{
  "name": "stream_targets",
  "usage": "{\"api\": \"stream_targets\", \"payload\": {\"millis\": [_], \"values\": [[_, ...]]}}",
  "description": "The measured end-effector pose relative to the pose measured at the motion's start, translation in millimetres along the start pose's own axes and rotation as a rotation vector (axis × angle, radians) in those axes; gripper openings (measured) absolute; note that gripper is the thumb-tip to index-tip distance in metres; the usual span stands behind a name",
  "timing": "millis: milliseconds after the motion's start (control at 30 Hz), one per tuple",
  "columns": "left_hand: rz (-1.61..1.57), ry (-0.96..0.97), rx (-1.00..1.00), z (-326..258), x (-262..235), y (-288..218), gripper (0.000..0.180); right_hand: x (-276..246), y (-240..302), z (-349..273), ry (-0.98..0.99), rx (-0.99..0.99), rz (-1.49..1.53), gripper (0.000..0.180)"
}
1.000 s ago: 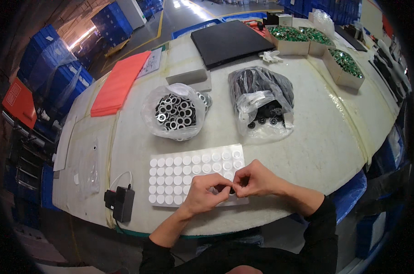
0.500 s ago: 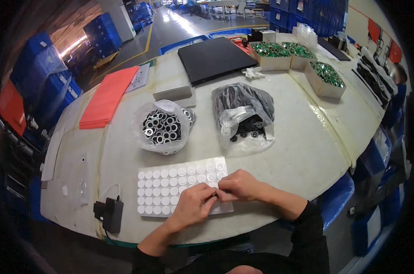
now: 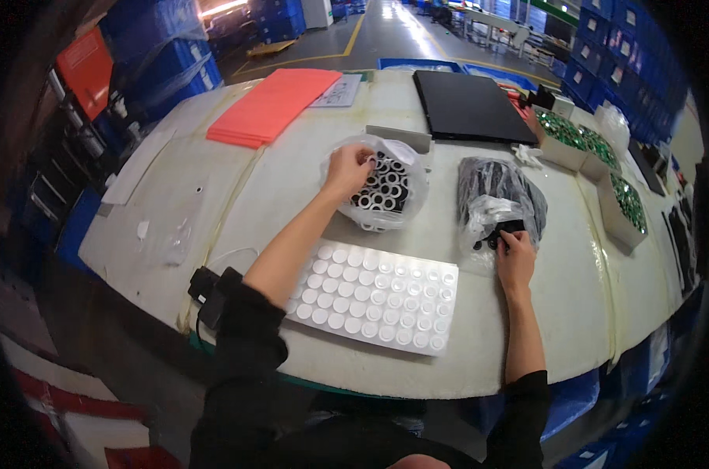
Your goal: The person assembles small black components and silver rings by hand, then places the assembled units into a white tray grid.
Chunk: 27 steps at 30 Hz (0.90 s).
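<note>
Rings (image 3: 389, 187): too many to count, black and silvery, piled in one clear bag (image 3: 418, 195) left of centre on the table (image 3: 573, 305).
Black parts (image 3: 491, 239): several small round ones at the near mouth of one plastic bag (image 3: 496, 209), right of the rings; I can't count them.
Left hand (image 3: 350, 169): one, inside the ring bag's mouth, fingers bent and nearly together at the rings; I can't tell whether I pinch one.
Right hand (image 3: 517, 256): one, fingers curled over the black parts, touching them; whether my fingertips grip any is hidden.
White tray (image 3: 442, 351): one, near side, between my forearms.
White discs (image 3: 354, 292): five rows on the tray, the left end partly covered by my left forearm.
Cartons (image 3: 564, 155): three, far right, filled with green pieces (image 3: 626, 202).
Black panel (image 3: 471, 108): one, far side.
Red sheets (image 3: 272, 107): one stack, far left.
</note>
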<state>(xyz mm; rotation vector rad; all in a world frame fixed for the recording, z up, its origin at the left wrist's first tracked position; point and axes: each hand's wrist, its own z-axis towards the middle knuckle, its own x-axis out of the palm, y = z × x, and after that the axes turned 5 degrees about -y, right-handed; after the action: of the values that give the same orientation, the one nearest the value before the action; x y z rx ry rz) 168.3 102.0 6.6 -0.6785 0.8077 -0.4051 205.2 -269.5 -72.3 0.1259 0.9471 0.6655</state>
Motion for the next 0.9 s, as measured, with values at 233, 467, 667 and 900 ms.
{"api": "stream_targets", "payload": {"millis": [233, 467, 667, 900], "values": [[0.742, -0.072, 0.3, 2.5, -1.4, 2.8, 0.015, -6.5, 17.5, -4.4, -0.162, 0.015, 0.404, 0.018], [0.0, 0.36, 0.133, -96.5, -66.8, -48.2, 0.012, -19.1, 44.4, -26.0, -0.015, 0.101, 0.62, 0.018], [0.013, 0.39, 0.177, -183.1, -98.4, -48.5, 0.015, -20.5, 72.0, -37.0, 0.148, -0.086, 0.671, 0.018], [0.115, 0.441, 0.265, -227.3, -103.0, -56.1, 0.025, -25.7, 79.5, -43.2, 0.187, -0.022, 0.744, 0.017]]}}
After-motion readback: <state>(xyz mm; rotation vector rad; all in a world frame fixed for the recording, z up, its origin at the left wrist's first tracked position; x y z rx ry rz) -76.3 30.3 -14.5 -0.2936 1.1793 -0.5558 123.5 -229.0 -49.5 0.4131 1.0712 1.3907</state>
